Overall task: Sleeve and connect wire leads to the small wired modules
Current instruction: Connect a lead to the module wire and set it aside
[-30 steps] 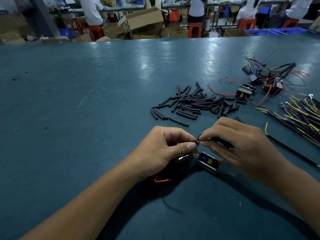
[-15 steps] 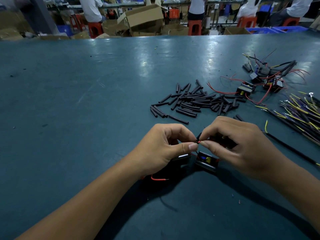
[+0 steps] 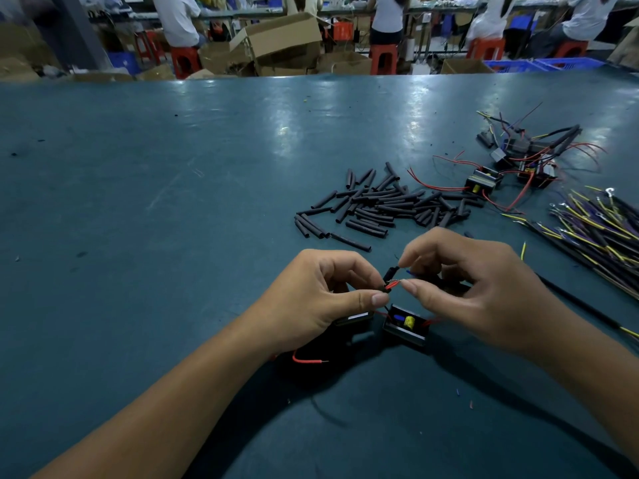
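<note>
Both hands have moved a bit apart, the left hand (image 3: 325,299) and right hand (image 3: 466,288) each pinching the red wire (image 3: 392,285), so its bare tip now shows, ready to join.

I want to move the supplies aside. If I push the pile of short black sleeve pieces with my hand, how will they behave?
The black sleeve pieces are probably very light: small, thin tubes. They look round, so some may roll across the smooth green table. They lie loose and crossed, not bound, so a push would likely scatter them rather than move the pile as one.

Head cam, fwd-down (close) over table (image 3: 173,219)
</note>
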{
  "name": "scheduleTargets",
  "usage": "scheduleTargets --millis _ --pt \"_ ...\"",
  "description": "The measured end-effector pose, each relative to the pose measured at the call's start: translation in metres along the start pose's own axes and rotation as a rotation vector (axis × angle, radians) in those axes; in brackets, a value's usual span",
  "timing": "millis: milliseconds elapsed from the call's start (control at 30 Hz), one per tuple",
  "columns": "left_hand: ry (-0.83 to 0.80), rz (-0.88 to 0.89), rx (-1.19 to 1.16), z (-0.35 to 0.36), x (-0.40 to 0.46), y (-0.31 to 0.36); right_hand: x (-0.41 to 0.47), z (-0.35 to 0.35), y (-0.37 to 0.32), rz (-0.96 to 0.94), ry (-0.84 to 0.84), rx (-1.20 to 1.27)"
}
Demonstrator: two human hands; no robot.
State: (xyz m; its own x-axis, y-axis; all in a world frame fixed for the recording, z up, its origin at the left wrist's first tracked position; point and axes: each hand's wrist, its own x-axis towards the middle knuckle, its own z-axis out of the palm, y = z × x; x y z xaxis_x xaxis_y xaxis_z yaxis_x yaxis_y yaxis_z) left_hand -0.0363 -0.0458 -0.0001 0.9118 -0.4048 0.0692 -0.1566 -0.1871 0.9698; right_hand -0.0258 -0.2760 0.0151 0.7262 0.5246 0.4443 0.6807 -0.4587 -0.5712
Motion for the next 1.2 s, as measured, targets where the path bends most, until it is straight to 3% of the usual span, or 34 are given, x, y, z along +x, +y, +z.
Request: scheduleTargets --millis 300,1200 --pt "0.014 0.046 0.023 -0.0013 -0.0004 -0.0013 0.0043 -0.0002 -0.0054 -0.139 0.014 -0.120" --pt "0.063 0.042 0.064 0.0019 -0.0049 0.0027 0.0027 0.0029 -0.0055 -0.150 -0.026 -0.163"
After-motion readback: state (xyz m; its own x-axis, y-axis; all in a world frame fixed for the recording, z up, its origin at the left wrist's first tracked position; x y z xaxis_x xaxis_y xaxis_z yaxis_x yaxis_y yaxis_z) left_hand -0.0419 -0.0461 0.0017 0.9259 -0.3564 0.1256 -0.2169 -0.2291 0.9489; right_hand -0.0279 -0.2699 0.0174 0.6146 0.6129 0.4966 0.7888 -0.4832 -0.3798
